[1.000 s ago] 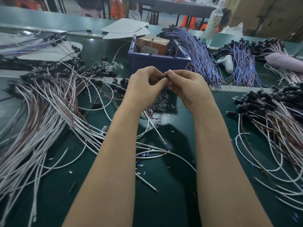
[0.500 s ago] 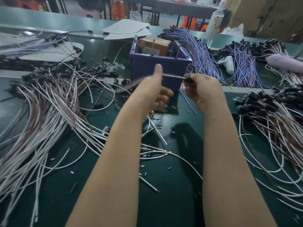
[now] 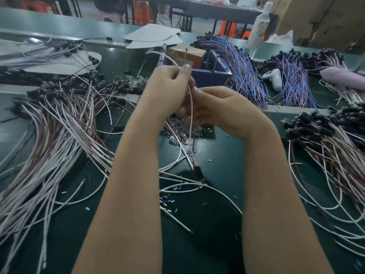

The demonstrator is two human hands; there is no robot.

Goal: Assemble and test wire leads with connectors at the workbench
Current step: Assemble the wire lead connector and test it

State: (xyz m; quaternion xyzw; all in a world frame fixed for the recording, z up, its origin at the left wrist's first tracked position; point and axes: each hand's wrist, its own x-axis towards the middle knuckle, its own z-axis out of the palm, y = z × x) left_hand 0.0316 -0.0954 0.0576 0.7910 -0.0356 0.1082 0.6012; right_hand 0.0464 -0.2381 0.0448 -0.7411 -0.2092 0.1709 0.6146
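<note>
My left hand (image 3: pixel 167 89) pinches a thin white-and-brown wire lead (image 3: pixel 191 115) near its upper part, thumb up, in front of the blue bin. The lead arcs over the left hand and drops straight down between both hands. A black connector (image 3: pixel 198 172) hangs blurred at its lower end, just above the green bench. My right hand (image 3: pixel 221 107) is curled beside the lead with its fingertips at the wire. Whether those fingers grip the wire is hidden by the left hand.
A big fan of white and brown leads (image 3: pixel 49 145) covers the left. More leads with black connectors (image 3: pixel 331 139) lie right. A blue bin (image 3: pixel 209 76) with a cardboard box stands behind the hands. Blue-purple wire bundles (image 3: pixel 245 72) lie at the back. Small sleeves (image 3: pixel 169 196) litter the middle.
The hands were joined, then pulled apart stretching the lead sideways. Now they are close again, the left hand is raised and the lead hangs vertically with its connector swinging low.
</note>
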